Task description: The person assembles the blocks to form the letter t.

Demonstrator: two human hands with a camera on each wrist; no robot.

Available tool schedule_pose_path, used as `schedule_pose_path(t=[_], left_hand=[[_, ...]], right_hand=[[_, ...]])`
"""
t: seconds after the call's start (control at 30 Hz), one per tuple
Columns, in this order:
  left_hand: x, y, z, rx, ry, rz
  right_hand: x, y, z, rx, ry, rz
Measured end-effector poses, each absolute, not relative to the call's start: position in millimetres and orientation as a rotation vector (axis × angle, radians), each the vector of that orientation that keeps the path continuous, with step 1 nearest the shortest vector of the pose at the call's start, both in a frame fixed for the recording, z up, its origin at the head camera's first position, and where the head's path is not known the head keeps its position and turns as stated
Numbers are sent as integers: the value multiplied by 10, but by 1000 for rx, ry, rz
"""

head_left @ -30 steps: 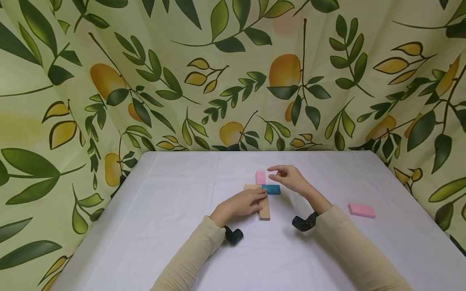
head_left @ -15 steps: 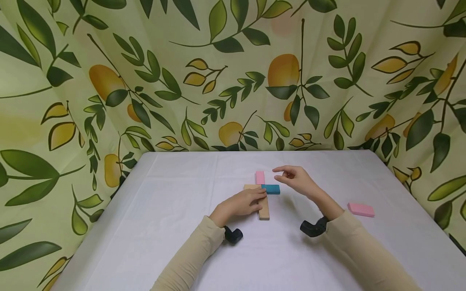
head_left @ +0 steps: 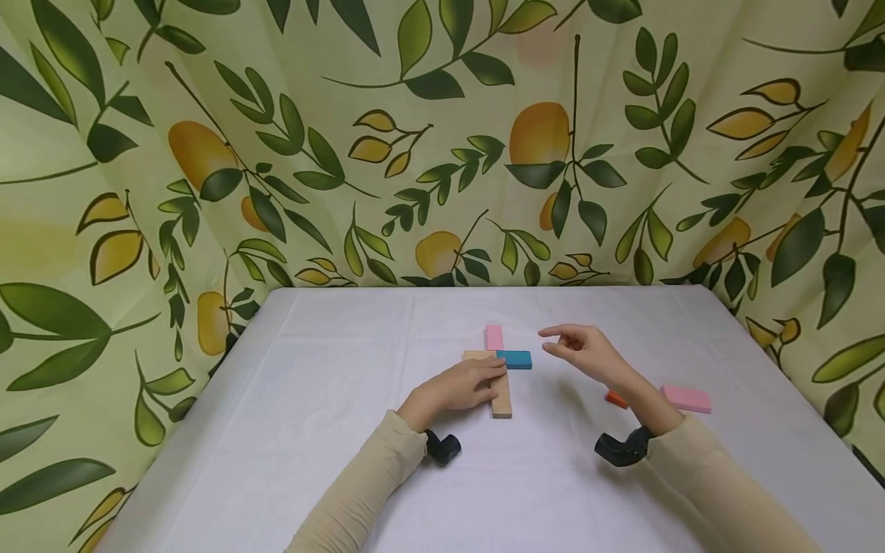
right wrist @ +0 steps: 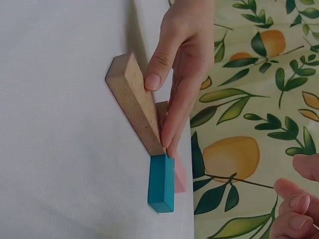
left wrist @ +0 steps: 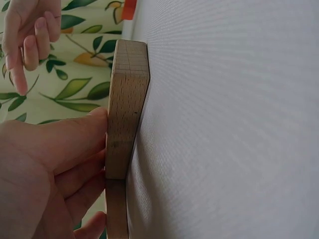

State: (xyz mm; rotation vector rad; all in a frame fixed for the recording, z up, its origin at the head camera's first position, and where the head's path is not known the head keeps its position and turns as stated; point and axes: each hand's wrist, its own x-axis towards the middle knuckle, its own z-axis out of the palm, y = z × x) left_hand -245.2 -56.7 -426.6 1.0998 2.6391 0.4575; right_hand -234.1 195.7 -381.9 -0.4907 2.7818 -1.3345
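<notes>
My left hand (head_left: 459, 384) rests on a group of flat wooden blocks, its fingertips lying over the place where they meet. One plain block (head_left: 502, 403) points toward me, and another plain block (head_left: 478, 355) lies partly hidden behind the fingers. A teal block (head_left: 515, 360) extends to the right, with a pink block (head_left: 494, 338) at the far side. In the left wrist view the thumb touches the top of the nearer plain block (left wrist: 124, 109). Raised to the right of the teal block, my right hand (head_left: 586, 353) holds nothing; thumb and index finger are apart.
An orange block (head_left: 617, 399) lies partly behind the right forearm. Farther right is a second pink block (head_left: 687, 399). A white cloth covers the table (head_left: 311, 461), and a leaf-patterned curtain (head_left: 442, 153) hangs behind it. Black wrist devices sit under both cuffs.
My right hand has moved right and slightly toward me, away from the blocks. The orange block has come into sight beside its forearm. The left hand stays where it was.
</notes>
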Motion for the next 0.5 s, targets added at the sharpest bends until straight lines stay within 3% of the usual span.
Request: schedule_pose_path(t=[0.5], left_hand=[[-2454, -579, -4263, 1126, 2630, 487]], right_hand=[[-2169, 2140, -3913, -403, 2742, -1355]])
